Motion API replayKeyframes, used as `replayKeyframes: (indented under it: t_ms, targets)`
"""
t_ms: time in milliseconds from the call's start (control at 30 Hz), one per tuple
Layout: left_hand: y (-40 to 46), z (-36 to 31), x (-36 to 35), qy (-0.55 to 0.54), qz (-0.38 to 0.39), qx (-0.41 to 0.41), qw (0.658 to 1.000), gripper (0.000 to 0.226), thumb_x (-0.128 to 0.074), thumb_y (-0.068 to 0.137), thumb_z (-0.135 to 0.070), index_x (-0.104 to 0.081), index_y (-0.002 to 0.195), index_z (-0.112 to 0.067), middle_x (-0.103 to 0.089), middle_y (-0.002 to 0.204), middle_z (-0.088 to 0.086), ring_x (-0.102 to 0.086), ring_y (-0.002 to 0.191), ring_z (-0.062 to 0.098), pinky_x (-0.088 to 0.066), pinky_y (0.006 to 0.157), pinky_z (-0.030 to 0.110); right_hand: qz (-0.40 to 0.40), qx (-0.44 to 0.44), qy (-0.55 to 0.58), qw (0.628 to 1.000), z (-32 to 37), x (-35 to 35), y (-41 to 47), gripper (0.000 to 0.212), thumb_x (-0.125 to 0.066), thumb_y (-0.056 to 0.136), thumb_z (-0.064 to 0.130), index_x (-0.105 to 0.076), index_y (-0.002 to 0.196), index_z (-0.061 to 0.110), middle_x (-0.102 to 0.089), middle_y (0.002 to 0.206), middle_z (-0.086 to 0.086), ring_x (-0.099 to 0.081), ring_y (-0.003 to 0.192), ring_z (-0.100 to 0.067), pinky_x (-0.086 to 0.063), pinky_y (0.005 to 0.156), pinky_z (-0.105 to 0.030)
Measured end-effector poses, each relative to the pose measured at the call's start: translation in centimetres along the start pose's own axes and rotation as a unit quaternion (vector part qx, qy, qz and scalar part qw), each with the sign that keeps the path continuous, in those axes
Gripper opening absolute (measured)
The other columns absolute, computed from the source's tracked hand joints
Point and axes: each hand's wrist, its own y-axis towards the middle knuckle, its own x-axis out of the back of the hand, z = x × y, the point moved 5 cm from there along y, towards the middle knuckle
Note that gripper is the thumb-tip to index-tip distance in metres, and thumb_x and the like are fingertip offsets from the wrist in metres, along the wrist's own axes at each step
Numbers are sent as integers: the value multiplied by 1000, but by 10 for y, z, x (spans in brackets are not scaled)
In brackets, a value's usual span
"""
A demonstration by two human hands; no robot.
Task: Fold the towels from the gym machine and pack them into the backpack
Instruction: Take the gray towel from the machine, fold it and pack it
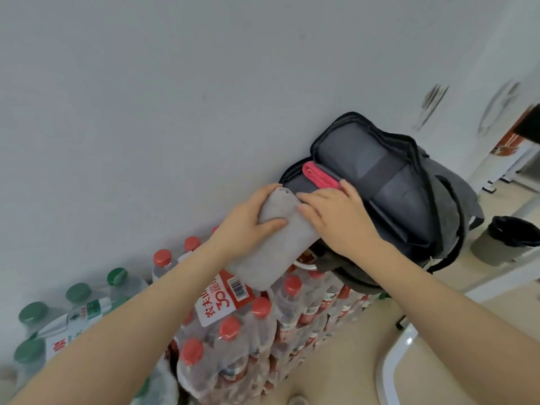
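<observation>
A dark grey backpack (409, 194) lies open against the white wall on top of shrink-wrapped water bottle packs. A folded pink towel (318, 176) sits inside its main compartment. My left hand (248, 220) grips a folded grey towel (277, 247) near its top end, thumb across the front. My right hand (336, 214) lies flat on the towel's right edge, fingers straight, at the backpack's opening. The grey towel's top end touches the lower rim of the opening.
Packs of red-capped bottles (248, 331) are stacked under the backpack, and green-capped bottles (58, 317) stand to the left. A grey bin with a black liner (508, 238) stands on the floor at right. A white curved frame (394, 361) is at lower right.
</observation>
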Motion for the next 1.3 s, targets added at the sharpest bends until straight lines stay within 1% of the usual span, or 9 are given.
replayKeyframes:
  t_ms: [133, 267, 400, 500, 600, 733, 1000, 1167, 1300]
  targets:
    - [33, 5, -7, -52, -6, 66, 996, 52, -67, 82, -23, -36, 124, -24, -53, 113, -2, -55, 102, 16, -43, 88, 28, 79, -134, -185, 970, -70, 2, -8, 51, -29, 98, 41, -27, 144, 18, -13, 156, -7, -4, 144, -31, 7, 111, -59]
    - [62, -4, -20, -79, 5, 66, 995, 43, -68, 81, -19, -37, 109, -24, -59, 106, 3, -60, 88, 13, -49, 77, 24, 146, -185, -180, 955, -114, -9, -10, 77, -45, 93, 42, 1, 147, 12, 1, 158, -7, -2, 144, -32, -5, 113, -55]
    - [84, -14, -38, -62, 23, 55, 996, 39, -69, 80, -20, -40, 106, -27, -58, 101, -5, -59, 93, 17, -49, 81, 30, 161, -200, -143, 956, -134, -22, 1, 77, -57, 88, 38, -12, 145, 12, -21, 152, -10, -29, 135, -32, -31, 104, -54]
    - [95, -20, -43, -48, 31, 53, 997, 39, -71, 78, -21, -46, 108, -26, -58, 96, -14, -59, 95, 14, -48, 85, 31, 160, -172, -185, 954, -131, -27, 13, 51, -64, 82, 18, -41, 124, 1, -55, 117, -17, -60, 98, -33, -48, 73, -40]
    - [105, -23, -47, -30, 42, 66, 996, 37, -72, 77, -23, -51, 107, -25, -61, 94, -10, -59, 91, 14, -47, 82, 28, 84, -122, -217, 965, -130, -5, 23, 38, -82, 43, 0, -58, 73, 2, -59, 57, -10, -57, 41, -26, -25, 39, -21]
    - [124, -33, -65, 4, 65, 73, 995, 32, -72, 74, -28, -53, 100, -26, -62, 94, -3, -59, 88, 16, -47, 76, 31, 69, -143, -195, 968, -154, 16, 26, 25, -45, 84, -7, -47, 106, 5, -60, 98, -13, -63, 86, -32, -16, 44, -25]
    - [174, -62, -136, 166, 56, 47, 984, 39, -58, 85, -32, -47, 115, -10, -60, 109, 11, -55, 99, 26, -44, 79, 36, 36, -182, -165, 969, -178, 36, 34, 16, -43, 95, 9, -43, 111, 7, -60, 102, -13, -60, 88, -35, -21, 47, -30]
    - [134, -68, -114, 312, -95, -208, 922, 37, -54, 80, -35, -50, 108, -12, -59, 110, 12, -57, 100, 31, -46, 81, 38, 13, -161, -164, 973, -173, 33, 31, 43, -46, 93, 7, -28, 132, 6, -59, 99, -13, -62, 79, -35, -13, 42, -27]
    - [91, -34, -117, 406, 81, -377, 829, 63, -33, 84, -65, -44, 130, -23, -51, 136, 9, -46, 127, 28, -38, 103, 40, -52, -158, -235, 958, -164, 33, 27, 43, -52, 67, -6, -47, 109, 3, -59, 67, -11, -56, 42, -27, -14, 39, -16]
